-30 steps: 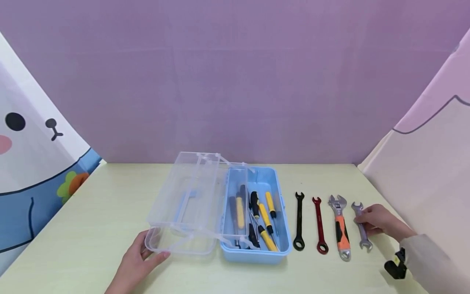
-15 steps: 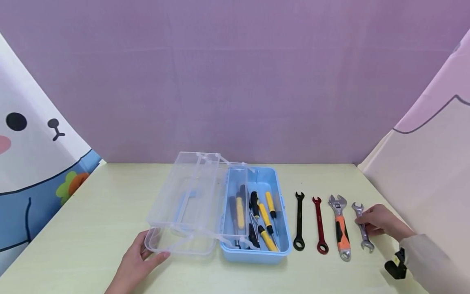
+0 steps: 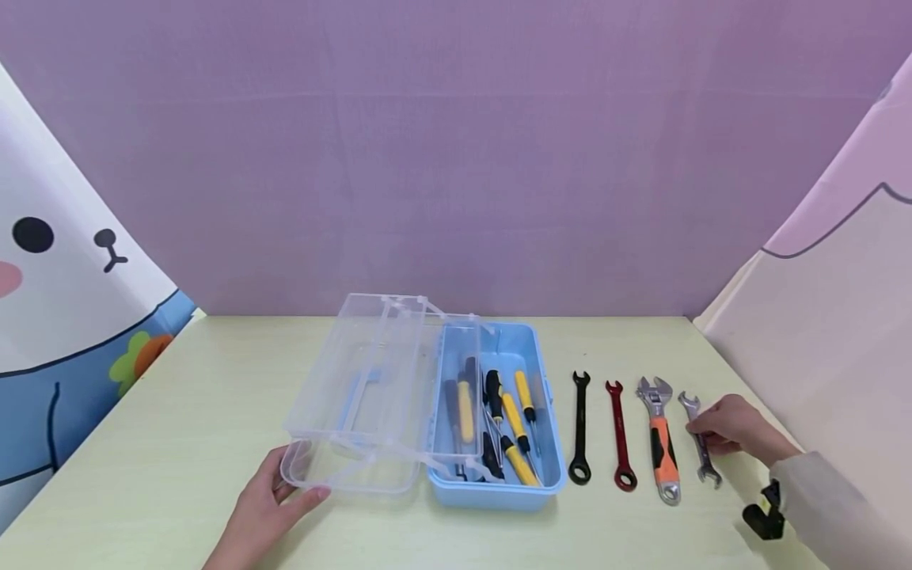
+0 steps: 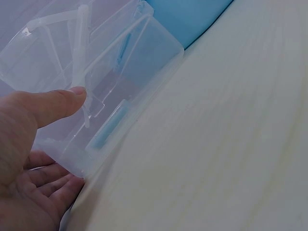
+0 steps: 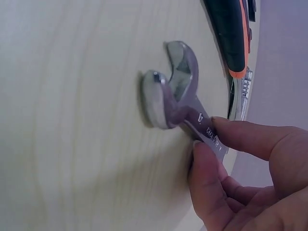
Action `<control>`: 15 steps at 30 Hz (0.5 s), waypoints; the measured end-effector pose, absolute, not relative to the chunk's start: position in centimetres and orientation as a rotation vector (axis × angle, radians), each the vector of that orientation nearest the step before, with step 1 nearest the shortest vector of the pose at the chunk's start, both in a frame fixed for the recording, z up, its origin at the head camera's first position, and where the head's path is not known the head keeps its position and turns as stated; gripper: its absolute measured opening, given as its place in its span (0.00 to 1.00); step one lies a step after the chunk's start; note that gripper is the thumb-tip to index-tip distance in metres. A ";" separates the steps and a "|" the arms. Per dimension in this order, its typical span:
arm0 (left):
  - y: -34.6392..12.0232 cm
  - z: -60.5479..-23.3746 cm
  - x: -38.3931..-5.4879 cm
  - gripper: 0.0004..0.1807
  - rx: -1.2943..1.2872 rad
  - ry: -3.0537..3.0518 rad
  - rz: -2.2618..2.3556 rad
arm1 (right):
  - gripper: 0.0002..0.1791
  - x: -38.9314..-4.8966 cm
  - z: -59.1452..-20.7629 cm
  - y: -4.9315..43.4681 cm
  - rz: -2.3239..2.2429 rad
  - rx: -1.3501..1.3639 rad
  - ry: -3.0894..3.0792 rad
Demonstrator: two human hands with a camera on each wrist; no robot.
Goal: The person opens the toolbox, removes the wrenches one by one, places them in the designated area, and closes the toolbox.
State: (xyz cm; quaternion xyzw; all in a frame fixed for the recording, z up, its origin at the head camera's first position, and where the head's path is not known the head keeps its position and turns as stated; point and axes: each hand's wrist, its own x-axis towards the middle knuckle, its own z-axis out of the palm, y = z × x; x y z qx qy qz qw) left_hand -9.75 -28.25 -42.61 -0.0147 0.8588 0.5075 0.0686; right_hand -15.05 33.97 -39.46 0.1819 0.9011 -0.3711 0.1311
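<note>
My right hand [image 3: 737, 427] pinches a silver open-end wrench [image 5: 185, 91] by its shaft, between thumb and fingertips. The wrench lies on or just over the table at the right end of a row of tools. My left hand [image 3: 267, 507] holds the near left corner of the toolbox's clear lid [image 4: 144, 62], thumb on the inner side and fingers at the outer edge. That lid is swung back to the left of the blue toolbox [image 3: 499, 499]. Several yellow-and-black screwdrivers [image 3: 514, 423] lie in the box, some seen through clear plastic.
Left of the silver wrench lie an adjustable wrench [image 3: 664, 455] with an orange-and-black handle, a red combination wrench [image 3: 621, 435] and a black one [image 3: 580, 427]. A purple cloth wall [image 3: 456, 158] stands behind the pale table [image 3: 178, 443].
The silver wrench has shifted and turned slightly in my right hand, its far end now a little further left. The left hand and lid have stayed in place.
</note>
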 end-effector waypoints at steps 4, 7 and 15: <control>-28.3 -42.6 -9.8 0.41 -0.045 2.581 1.530 | 0.08 -15.1 -39.4 33.9 -1.071 0.527 2.622; -28.3 -42.6 -9.8 0.41 -0.044 2.577 1.528 | 0.08 -15.0 -39.2 33.6 -1.062 0.531 2.626; -28.3 -42.6 -9.8 0.42 -0.060 2.552 1.534 | 0.07 -15.1 -38.2 33.6 -1.110 0.507 2.573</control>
